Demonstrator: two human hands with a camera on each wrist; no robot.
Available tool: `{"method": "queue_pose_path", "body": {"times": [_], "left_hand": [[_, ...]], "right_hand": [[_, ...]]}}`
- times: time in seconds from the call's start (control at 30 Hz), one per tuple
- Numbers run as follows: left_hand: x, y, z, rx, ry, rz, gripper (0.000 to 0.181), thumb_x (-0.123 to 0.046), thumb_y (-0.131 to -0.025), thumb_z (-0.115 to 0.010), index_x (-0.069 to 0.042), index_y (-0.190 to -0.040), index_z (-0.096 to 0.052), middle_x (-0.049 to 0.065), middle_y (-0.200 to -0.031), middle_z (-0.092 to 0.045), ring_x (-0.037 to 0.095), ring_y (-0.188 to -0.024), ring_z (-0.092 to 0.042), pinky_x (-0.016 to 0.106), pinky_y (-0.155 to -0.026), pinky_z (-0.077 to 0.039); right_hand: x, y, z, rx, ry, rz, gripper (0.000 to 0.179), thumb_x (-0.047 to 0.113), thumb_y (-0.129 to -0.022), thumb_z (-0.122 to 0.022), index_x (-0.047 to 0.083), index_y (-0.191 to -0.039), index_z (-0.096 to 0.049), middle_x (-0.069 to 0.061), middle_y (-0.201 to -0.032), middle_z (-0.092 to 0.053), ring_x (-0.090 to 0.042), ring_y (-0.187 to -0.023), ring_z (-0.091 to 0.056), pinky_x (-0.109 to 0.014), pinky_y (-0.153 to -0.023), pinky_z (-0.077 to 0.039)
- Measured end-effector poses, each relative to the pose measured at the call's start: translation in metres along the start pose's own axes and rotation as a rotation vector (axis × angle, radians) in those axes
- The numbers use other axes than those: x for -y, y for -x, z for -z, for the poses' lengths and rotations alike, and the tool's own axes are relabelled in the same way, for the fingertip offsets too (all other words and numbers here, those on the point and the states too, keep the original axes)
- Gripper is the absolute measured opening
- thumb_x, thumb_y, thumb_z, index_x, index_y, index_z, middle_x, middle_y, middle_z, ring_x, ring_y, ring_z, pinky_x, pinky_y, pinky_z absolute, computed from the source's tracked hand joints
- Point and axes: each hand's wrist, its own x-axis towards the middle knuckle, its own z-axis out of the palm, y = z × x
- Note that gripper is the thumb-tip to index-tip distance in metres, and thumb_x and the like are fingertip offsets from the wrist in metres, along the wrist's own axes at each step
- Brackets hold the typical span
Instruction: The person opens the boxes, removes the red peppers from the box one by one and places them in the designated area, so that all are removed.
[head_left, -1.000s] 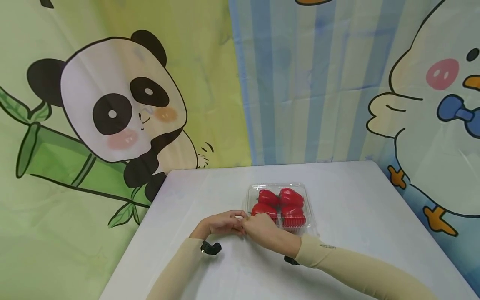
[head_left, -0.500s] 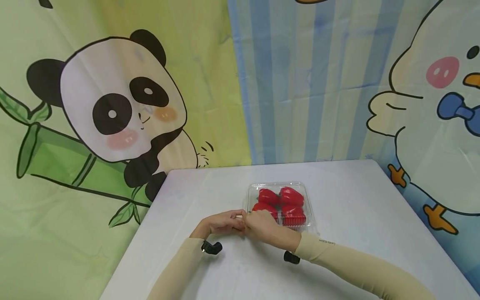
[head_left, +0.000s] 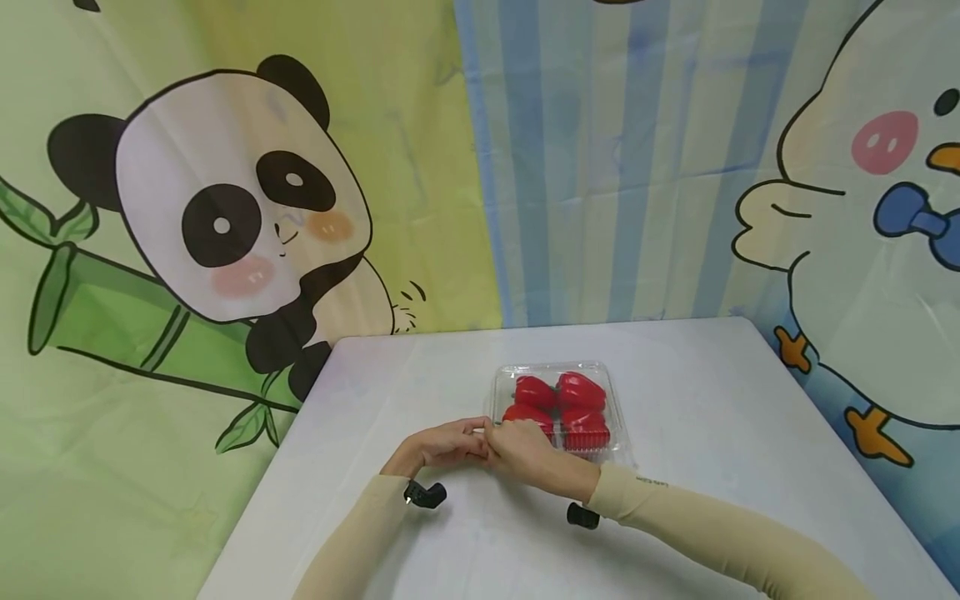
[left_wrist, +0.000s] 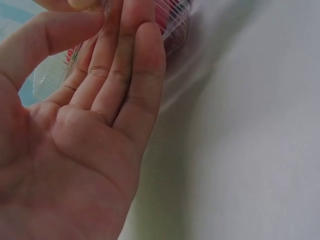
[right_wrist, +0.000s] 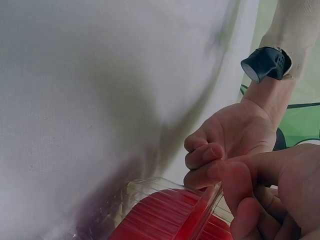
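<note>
- Two hands, the left hand [head_left: 446,444] and the right hand [head_left: 528,457], are hardly shifting since the earlier head views; we are spotting only a slight drift of the whole picture.
- We are reading that as unfinished work at one spot: both hands are staying at the near-left corner of the clear plastic box [head_left: 504,390], and nothing else is moving.
- We are seeing the hands meeting there, touching or nearly so. The right hand is pinching the box edge between thumb and curled fingers; the left hand, its other fingers fairly straight, seems to be nipping the clear edge by the thumb tip.
- We are not able to tell whether that corner is fastened; fingers are hiding it.
- The box is sitting on the white surface [head_left: 405,375], a bit right of centre, and four red peppers [head_left: 581,392] are lying inside, two by two.
- Materials: we are noting thin, see-through, glossy plastic, squarish with rounded corners, its near wall ribbed; it is probably flexing easily under a pinch.
- The peppers are looking smooth and shiny, plump and lobed; we are not able to say if they are real.
- The surface is showing matt and pale, with soft shadows.
- Tan sleeves [head_left: 697,517] are fitting snugly, faintly creased; behind, a printed cloth [head_left: 570,167] is hanging with wrinkles.
</note>
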Motion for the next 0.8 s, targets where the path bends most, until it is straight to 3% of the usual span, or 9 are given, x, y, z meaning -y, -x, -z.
{"method": "queue_pose_path", "body": {"times": [0.27, 0.8], "left_hand": [[-0.0019, 0.0003, 0.0007, 0.006, 0.010, 0.008, 0.042, -0.002, -0.098, -0.052, -0.009, -0.139, -0.044, -0.003, -0.097, -0.071, 0.011, -0.094, -0.066, 0.028, -0.096, -0.055], [-0.0080, 0.0007, -0.0032, -0.016, 0.017, 0.036, 0.025, -0.004, -0.098, -0.057, -0.015, -0.120, -0.050, 0.000, -0.101, -0.071, 0.012, -0.095, -0.066, 0.030, -0.095, -0.056]], "right_hand": [[0.0003, -0.0009, -0.0001, -0.012, -0.040, -0.012, 0.027, 0.015, -0.088, -0.074, 0.013, -0.069, -0.054, 0.004, -0.050, -0.046, -0.008, -0.046, -0.030, -0.021, -0.041, -0.025], [0.0030, -0.0014, 0.0038, -0.002, -0.104, -0.054, 0.031, 0.013, -0.088, -0.074, 0.013, -0.065, -0.053, 0.005, -0.050, -0.041, -0.006, -0.047, -0.029, -0.019, -0.042, -0.025]]}}
